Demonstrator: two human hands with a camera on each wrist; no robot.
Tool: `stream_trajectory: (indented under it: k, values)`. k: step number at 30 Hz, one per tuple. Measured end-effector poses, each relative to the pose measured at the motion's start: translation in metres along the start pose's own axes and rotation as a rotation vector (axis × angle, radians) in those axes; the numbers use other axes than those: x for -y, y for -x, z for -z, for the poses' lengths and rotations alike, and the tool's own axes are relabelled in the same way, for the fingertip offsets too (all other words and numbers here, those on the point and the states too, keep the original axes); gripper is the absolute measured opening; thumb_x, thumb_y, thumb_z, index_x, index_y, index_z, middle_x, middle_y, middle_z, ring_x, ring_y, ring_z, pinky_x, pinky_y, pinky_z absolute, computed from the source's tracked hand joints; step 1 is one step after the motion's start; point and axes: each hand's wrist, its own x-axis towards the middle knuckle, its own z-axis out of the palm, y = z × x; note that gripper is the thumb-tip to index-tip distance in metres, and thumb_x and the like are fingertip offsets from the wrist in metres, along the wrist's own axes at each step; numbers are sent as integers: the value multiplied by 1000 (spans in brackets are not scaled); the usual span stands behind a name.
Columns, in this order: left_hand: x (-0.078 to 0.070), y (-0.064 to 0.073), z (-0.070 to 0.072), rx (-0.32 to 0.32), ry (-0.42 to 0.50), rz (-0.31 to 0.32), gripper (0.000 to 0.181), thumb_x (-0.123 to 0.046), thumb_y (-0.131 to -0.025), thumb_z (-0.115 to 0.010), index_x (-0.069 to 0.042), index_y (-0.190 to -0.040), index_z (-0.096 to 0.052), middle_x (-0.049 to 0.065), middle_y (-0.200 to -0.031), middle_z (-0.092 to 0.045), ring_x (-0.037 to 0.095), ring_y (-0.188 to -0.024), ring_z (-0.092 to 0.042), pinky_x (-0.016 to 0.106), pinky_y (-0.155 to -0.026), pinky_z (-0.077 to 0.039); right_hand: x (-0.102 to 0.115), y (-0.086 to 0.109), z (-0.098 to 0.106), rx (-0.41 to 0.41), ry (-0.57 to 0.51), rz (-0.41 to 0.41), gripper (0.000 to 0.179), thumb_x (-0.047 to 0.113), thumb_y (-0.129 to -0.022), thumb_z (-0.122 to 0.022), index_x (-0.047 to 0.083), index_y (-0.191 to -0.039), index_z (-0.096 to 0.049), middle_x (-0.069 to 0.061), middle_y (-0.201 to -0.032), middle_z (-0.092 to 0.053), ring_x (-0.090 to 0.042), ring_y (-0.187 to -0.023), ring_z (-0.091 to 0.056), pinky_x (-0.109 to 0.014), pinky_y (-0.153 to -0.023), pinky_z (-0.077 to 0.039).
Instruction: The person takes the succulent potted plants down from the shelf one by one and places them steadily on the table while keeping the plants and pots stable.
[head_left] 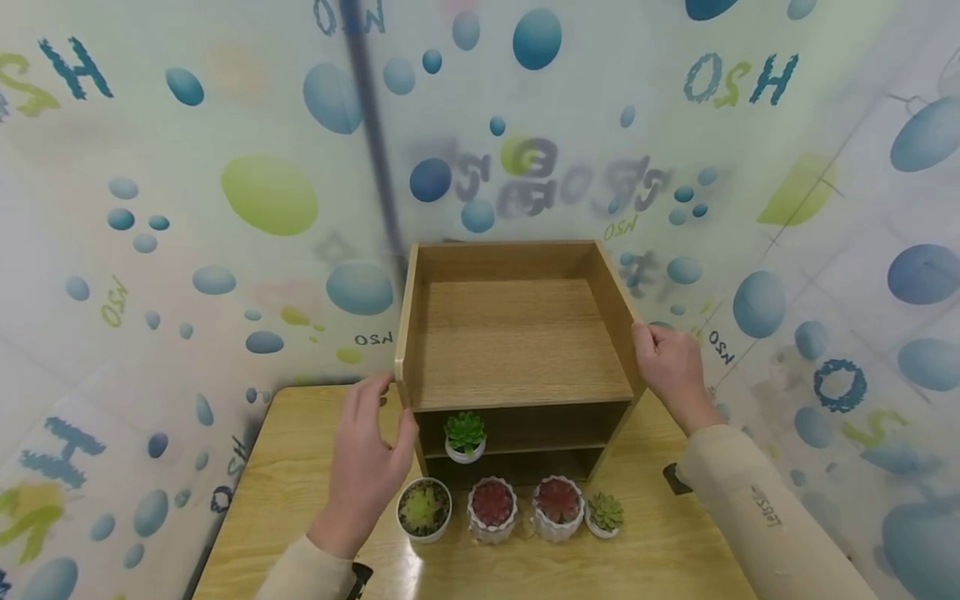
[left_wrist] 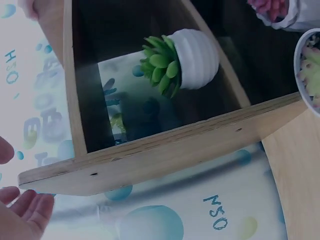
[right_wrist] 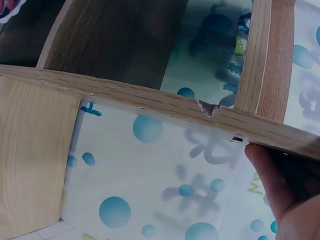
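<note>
A small wooden shelf unit (head_left: 517, 342) stands on the table, with a top tray and compartments below. My right hand (head_left: 671, 367) grips the front of its right side panel; in the right wrist view a digit (right_wrist: 267, 172) lies against the panel's outer face. My left hand (head_left: 369, 467) is at the left side panel, fingers spread and thumb apart; in the left wrist view its fingers (left_wrist: 35, 210) are right at the panel's corner. A green artificial succulent (head_left: 465, 431) in a white pot (left_wrist: 199, 59) stands at the left in the middle compartment.
Before the shelf, potted succulents stand in a row on the wooden table (head_left: 300, 467): a yellow-green one (head_left: 423, 506), two dark red ones, the left (head_left: 492, 502) and the right (head_left: 558, 500), and a small pale green one (head_left: 605, 512). A patterned curtain (head_left: 270, 108) hangs behind.
</note>
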Motion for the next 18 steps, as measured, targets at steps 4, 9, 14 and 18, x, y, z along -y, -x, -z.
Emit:
stream_trajectory:
  k: [4, 9, 14, 18]
  values:
    - [0, 7, -3, -34, 15, -23, 40, 6, -82, -66, 9, -121, -63, 22, -113, -61, 32, -98, -60, 37, -85, -50, 0, 0, 0, -5, -7, -7, 55, 17, -105, -48, 13, -52, -33, 5, -47, -27, -14, -44, -23, -30, -45, -23]
    - [1, 11, -9, -99, 25, -91, 35, 3, -81, -64, 9, -115, -66, 20, -107, -63, 31, -93, -62, 33, -82, -51, 1, 0, 2, 8, -7, -24, 56, 19, -106, -47, 13, -53, -33, 5, -46, -27, -15, -44, -23, -30, -46, -24]
    - [2, 16, -15, -122, 58, -155, 33, -2, -81, -61, 9, -112, -67, 20, -106, -65, 31, -94, -64, 33, -80, -54, 1, 1, 2, 21, -18, -42, 57, 20, -107, -47, 13, -53, -34, 5, -46, -27, -15, -44, -24, -30, -45, -25]
    - [0, 21, -18, -109, 71, -167, 34, -4, -82, -60, 9, -112, -68, 21, -108, -65, 33, -97, -65, 36, -82, -55, 1, 1, 1, 18, -27, -45, 57, 19, -106, -48, 12, -52, -34, 6, -46, -28, -14, -43, -24, -29, -44, -24]
